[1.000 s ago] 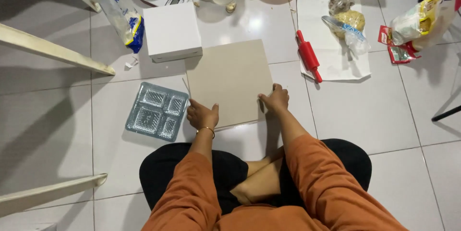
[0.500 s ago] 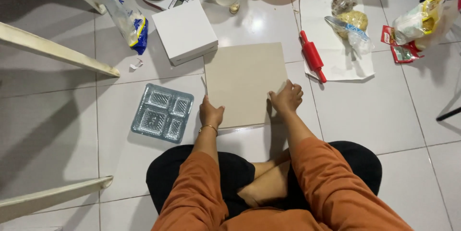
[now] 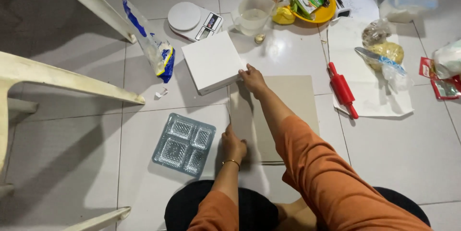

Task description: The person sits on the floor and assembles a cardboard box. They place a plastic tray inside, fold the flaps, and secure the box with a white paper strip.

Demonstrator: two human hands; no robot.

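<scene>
On the floor [image 3: 398, 149], a box [image 3: 211, 61] lies behind-left of the flat board [image 3: 293, 101]. A compartment tray [image 3: 184, 143] lies left of the board, a rolling pin [image 3: 342, 89] right. A scale [image 3: 194, 20] sits behind the box.

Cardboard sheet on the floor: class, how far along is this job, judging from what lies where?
Done: the cardboard sheet lies flat on the tiles. In hand: the left hand presses its near corner, while the right hand reaches the white box. Left: the clear plastic tray lies empty alongside.
</scene>
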